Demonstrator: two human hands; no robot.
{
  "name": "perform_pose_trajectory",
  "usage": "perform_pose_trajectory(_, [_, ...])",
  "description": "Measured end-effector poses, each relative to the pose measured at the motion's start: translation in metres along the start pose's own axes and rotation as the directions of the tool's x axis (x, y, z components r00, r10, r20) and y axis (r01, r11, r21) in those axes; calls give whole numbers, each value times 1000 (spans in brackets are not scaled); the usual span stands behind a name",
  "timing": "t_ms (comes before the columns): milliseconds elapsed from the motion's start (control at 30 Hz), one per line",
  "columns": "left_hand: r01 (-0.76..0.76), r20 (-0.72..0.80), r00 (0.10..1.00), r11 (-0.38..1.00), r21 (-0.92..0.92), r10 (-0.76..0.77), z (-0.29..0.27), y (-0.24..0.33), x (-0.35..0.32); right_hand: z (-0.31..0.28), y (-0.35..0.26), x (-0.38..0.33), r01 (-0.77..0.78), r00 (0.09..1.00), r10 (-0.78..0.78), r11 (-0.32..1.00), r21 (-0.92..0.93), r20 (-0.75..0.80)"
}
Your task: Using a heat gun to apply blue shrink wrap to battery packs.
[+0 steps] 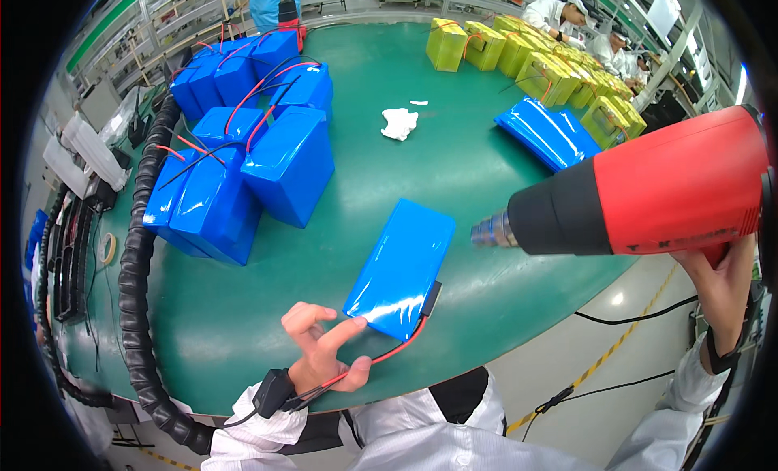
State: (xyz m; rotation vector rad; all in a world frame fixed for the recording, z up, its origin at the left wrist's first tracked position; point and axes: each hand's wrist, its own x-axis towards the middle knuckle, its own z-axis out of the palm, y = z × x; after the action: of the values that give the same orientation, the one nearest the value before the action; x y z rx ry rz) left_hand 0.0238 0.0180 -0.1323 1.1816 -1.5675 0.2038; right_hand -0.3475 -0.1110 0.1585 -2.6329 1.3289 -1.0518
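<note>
A flat battery pack in shiny blue shrink wrap (pixel 403 264) lies on the green table in front of me. My left hand (pixel 324 345) is at its near left corner, index fingertip touching the wrap, the other fingers apart. Red and black wires (pixel 399 349) run from a black part (pixel 433 299) at the pack's right edge, past the left thumb toward the wrist. My right hand (pixel 721 280) grips a red and black heat gun (pixel 648 191); its handle is mostly hidden. The metal nozzle points left, right of the pack and apart from it.
Several blue-wrapped packs with wires (pixel 288 167) stand at the left. A ribbed black hose (pixel 136 293) borders them. Flat blue sleeves (pixel 551 134) lie at right, before rows of yellow-green packs (pixel 551 75). Crumpled white paper (pixel 399 124) sits mid-table. Co-workers (pixel 559 17) are beyond.
</note>
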Motion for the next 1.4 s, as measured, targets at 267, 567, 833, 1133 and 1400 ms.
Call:
perform_pose_trajectory(267, [71, 79, 995, 996, -54, -67, -3, 3, -1, 1, -22, 16, -64, 996, 61, 997, 43, 65])
perform_pose_trajectory(567, [82, 84, 993, 995, -52, -77, -4, 3, -1, -5, -25, 14, -39, 994, 41, 999, -23, 97])
perform_pose_trajectory(833, [93, 83, 993, 994, -62, -87, -3, 6, 1, -23, -17, 11, -68, 990, 77, 994, -83, 115])
perform_pose_trajectory(1133, [53, 91, 995, 998, -37, -50, -4, 3, 4, -17, -19, 6, -70, 989, 76, 996, -48, 127])
perform_pose_trajectory(1400, [9, 102, 995, 1000, -14, -8, -4, 2, 5, -30, -22, -6, -35, 998, 37, 998, -59, 48])
